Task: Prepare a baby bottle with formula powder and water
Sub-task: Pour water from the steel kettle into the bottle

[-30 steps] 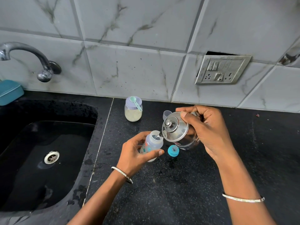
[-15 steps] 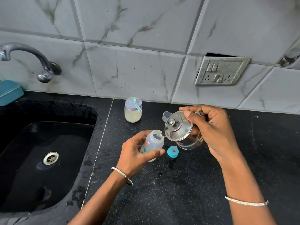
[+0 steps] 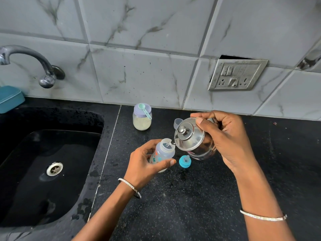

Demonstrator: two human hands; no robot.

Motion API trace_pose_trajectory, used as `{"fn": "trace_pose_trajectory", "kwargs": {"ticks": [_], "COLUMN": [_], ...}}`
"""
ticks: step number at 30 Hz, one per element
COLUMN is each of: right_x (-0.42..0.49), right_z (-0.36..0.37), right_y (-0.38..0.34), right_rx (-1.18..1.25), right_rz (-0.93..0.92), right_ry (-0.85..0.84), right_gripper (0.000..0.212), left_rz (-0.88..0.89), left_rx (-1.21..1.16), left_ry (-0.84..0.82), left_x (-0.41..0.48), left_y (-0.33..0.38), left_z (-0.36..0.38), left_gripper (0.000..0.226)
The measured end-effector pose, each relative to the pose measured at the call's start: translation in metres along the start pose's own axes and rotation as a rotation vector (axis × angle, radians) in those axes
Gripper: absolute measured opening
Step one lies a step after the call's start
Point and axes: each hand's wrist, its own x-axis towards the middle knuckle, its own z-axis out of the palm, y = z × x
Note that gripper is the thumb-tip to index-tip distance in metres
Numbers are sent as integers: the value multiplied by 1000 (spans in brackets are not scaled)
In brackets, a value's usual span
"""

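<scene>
The left forearm rises from the lower edge, a silver bangle [image 3: 130, 187] at its wrist. The left hand [image 3: 145, 164] wraps its fingers [image 3: 165, 162] round a small translucent plastic baby bottle with coloured prints [image 3: 163, 152], thumb across the front. The bottle leans slightly, its open mouth up.

The right hand [image 3: 227, 141] comes in from the right and grips a small shiny steel kettle with a knobbed lid [image 3: 192, 139]. One fingertip presses the lid's rim, and the handle is hidden inside the grip. The kettle tips left, its spout at the bottle's mouth, and a thin stream seems to run in.

I cannot tell whether the bottle's base touches the black speckled desk [image 3: 191, 202].

A teal nipple ring [image 3: 185, 161] lies just beside the bottle, under the kettle. A clear cap [image 3: 177, 122] stands behind the kettle. Nearer the tiled wall is a glass jar of pale powder [image 3: 142, 121] with a mint scoop [image 3: 145, 110] on its lid.

The rim of the black sink [image 3: 102, 129] runs left of the left hand. Desk surface shows between the forearms and right of the right hand.
</scene>
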Motion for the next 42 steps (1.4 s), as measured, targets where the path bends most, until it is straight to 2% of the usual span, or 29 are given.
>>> {"fn": "trace_pose_trajectory", "kwargs": {"ticks": [42], "right_x": [-6], "right_z": [1], "right_y": [0], "right_rx": [-5], "right_rz": [-14], "right_ry": [-26], "right_gripper": [13], "left_rz": [-24], "left_rx": [-7], "left_ry": [-2], "left_x": [-8], "left_y": [-6], "left_z": [-3], "left_gripper": [53]}}
